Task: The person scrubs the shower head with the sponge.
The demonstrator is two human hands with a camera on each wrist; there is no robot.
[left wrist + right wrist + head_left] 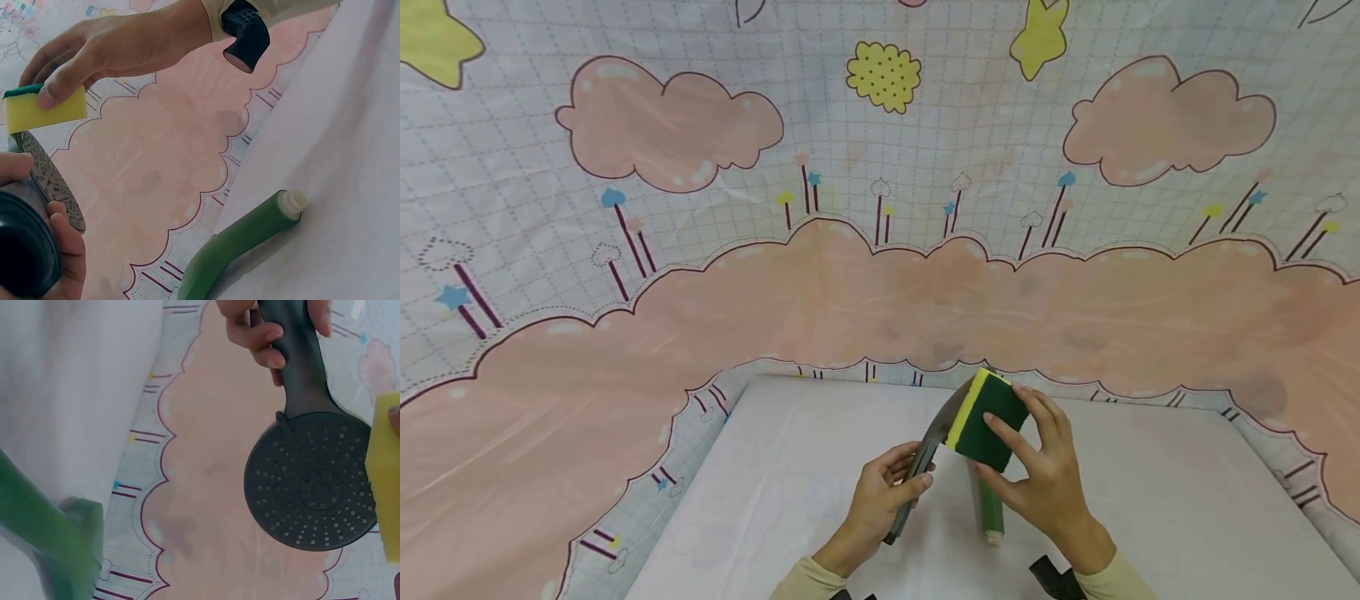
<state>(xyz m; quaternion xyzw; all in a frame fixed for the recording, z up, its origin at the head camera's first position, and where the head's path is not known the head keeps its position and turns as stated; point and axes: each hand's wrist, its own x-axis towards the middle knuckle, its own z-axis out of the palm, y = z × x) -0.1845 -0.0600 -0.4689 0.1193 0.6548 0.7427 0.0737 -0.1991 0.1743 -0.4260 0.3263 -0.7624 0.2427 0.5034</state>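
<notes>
My left hand (877, 496) grips a dark grey shower head (312, 481) by its handle, with the head raised and tilted above the table. Its round face, dotted with nozzles, shows in the right wrist view. In my right hand (1051, 479) is a yellow and green sponge (992, 423), pinched between thumb and fingers. The sponge's yellow side (47, 112) meets the rim of the shower head in the left wrist view. How firmly it presses cannot be told.
Below the hands, a green tube-like handle (992, 512) with a pale threaded end lies on the white table (760, 500). Its far part is hidden behind the sponge in the head view. A patterned cloth (880, 308) with clouds and stars hangs beyond the table.
</notes>
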